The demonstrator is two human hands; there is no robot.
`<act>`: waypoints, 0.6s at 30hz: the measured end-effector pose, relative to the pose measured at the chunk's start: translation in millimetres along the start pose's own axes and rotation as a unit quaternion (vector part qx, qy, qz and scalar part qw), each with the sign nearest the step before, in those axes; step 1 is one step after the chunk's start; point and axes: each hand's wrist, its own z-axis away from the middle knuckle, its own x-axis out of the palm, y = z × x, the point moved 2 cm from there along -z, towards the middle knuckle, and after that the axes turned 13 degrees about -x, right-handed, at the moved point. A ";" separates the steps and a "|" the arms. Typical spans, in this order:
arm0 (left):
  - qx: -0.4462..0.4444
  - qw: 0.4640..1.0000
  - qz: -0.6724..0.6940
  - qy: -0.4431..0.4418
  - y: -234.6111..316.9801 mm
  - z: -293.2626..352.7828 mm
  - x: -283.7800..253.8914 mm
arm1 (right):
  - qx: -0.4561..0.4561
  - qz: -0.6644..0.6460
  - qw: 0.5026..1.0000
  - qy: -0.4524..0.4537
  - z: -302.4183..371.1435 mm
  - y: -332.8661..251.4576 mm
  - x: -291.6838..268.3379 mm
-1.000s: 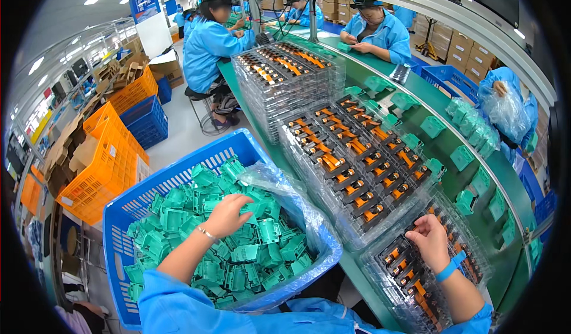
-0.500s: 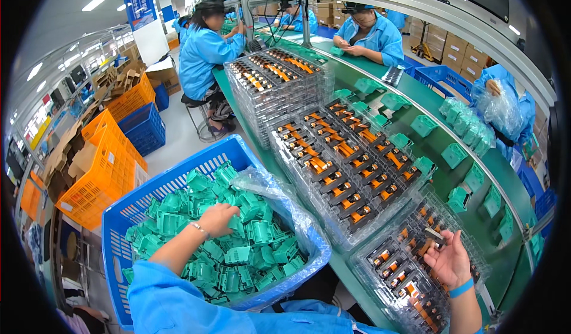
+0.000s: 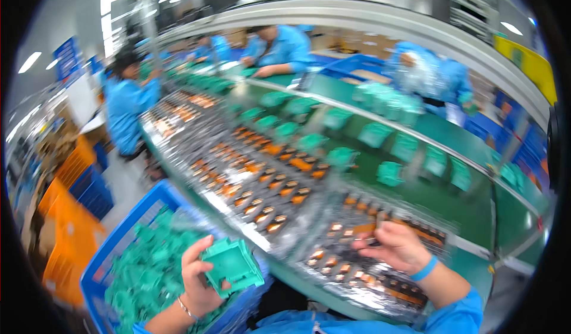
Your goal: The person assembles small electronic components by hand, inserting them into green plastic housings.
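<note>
My left hand (image 3: 199, 286), with a bracelet at its wrist, grips a green plastic housing (image 3: 238, 265), a boxy shell with raised edges, over the near side of the blue crate. My right hand (image 3: 401, 248), a blue band round its wrist, pinches a small orange-and-dark part (image 3: 365, 232) above the nearest clear plastic tray (image 3: 330, 289). Rows of similar orange-and-dark parts lie in that tray. Motion blur hides the finer detail of the pinched part. Many more green housings (image 3: 151, 268) are heaped in the blue crate (image 3: 90, 277) below my left hand.
More clear trays of parts (image 3: 262, 182) line the green bench leftward. Beyond them green housings (image 3: 389, 173) sit spaced along a green belt (image 3: 363, 182) beside a metal rail. Co-workers in blue (image 3: 279, 52) sit across and at left. Orange crates (image 3: 65, 239) stand at far left.
My left hand has come up out of the heap with a green housing in its fingers. My right hand still pinches the small part. The whole view has swung to the right and blurred.
</note>
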 end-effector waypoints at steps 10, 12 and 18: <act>-0.031 0.991 0.097 -0.086 72.1 -53.6 188.6 | -0.028 -0.038 0.999 -0.001 10.8 5.5 -11.1; -0.036 0.984 0.138 -0.108 88.7 -49.3 192.0 | -0.061 0.025 0.998 0.018 1.3 4.1 -24.6; -0.430 0.752 0.431 -0.252 89.1 -52.7 184.2 | -0.158 0.250 0.955 -0.020 -8.2 -4.9 -52.4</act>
